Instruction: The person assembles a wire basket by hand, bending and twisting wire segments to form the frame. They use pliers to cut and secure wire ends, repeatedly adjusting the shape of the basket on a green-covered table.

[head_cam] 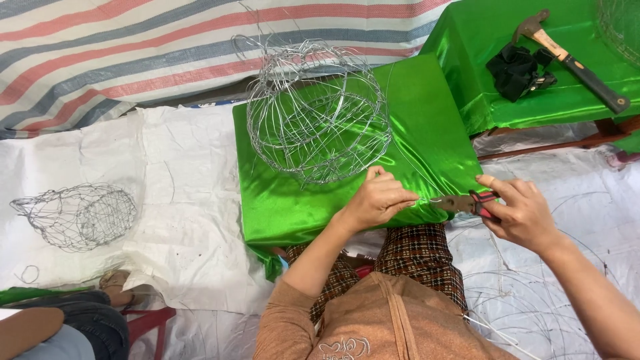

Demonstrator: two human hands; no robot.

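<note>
So, far left, a smaller wire cage (77, 217) is lying on its side on the white sheet (180, 200), well apart from everything being worked, with a little loose wire ring (28, 274) near it; someone else's knee and foot (110, 283) can be seen at the bottom left corner, not involved. Moving right, the big wire basket frame (317, 110) is sat upright on the green satin-covered bench (300, 200), toward its back left part, with spiky wire ends left sticking up at the top. At the bench's front edge, the left hand (380, 199) is pinched shut on a thin wire (427, 199), fingertips tight together, just below the frame's bottom ring. The wire is stretched a short way across to the pliers (467, 203), which are clamped in the right hand (523, 213) just off the bench's front right corner; whether the pliers' nose is actually closed on the wire can't be told, it's too small. To get this bit done well, I'd say the wire should be kept taut between the two grips, held close to the nose so it isn't kinked, and any twist should be made with the wrist rather than yanked. Far right, a hammer (573, 60) and a black cloth bundle (517, 70) are parked on a second green-covered bench (493, 100), with loose wire coils (533, 307) spread on the sheet below.
</note>
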